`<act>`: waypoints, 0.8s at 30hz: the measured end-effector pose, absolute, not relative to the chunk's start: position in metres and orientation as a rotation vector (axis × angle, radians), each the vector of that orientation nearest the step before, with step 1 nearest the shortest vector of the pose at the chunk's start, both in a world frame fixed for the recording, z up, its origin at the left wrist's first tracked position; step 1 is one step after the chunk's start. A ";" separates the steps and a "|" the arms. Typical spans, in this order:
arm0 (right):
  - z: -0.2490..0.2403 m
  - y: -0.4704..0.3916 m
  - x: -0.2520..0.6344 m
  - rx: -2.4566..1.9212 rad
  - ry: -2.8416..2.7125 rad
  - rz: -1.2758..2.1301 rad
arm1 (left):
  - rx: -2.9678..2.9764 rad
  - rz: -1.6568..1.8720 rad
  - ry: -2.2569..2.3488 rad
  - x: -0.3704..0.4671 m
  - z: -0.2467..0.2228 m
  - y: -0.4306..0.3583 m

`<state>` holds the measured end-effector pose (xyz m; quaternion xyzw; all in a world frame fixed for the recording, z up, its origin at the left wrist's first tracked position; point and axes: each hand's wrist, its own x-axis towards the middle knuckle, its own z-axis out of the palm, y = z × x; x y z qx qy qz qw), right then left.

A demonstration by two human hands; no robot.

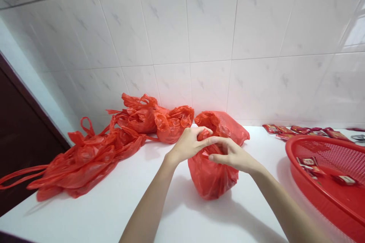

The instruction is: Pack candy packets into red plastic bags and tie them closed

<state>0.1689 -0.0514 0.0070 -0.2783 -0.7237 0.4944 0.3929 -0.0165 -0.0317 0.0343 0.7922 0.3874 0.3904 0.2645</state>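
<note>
A red plastic bag [212, 182] with a bulging, rounded bottom stands on the white tabletop in front of me; what fills it is hidden. At its gathered top, my left hand [188, 142] is closed on the bag, and a twist of red plastic sticks up by the fingers. From the other side, my right hand [235, 153] bends over the same top, fingers hooked at the plastic and reaching to the left hand. Its thumb lies lower, apart from the index finger. Right behind, another filled red bag [232, 125] leans near the wall.
More red bags, a tied one [139, 115], an open-topped one [173, 123] and a crumpled heap [85, 159], lie to the left. On the right sits a red basket [322, 193] with several small packets inside. Red packets [310, 131] lie behind it along the tiled wall [256, 26].
</note>
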 end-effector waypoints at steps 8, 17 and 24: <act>-0.009 -0.047 0.160 -0.656 -1.853 0.776 | 2.112 0.784 1.079 -0.018 0.031 -0.029; -0.018 -0.042 0.157 -0.719 -1.878 0.623 | 1.986 0.891 1.022 -0.029 0.024 -0.019; -0.009 -0.044 0.162 -0.989 -1.914 0.656 | 2.265 0.784 1.059 -0.036 0.040 -0.031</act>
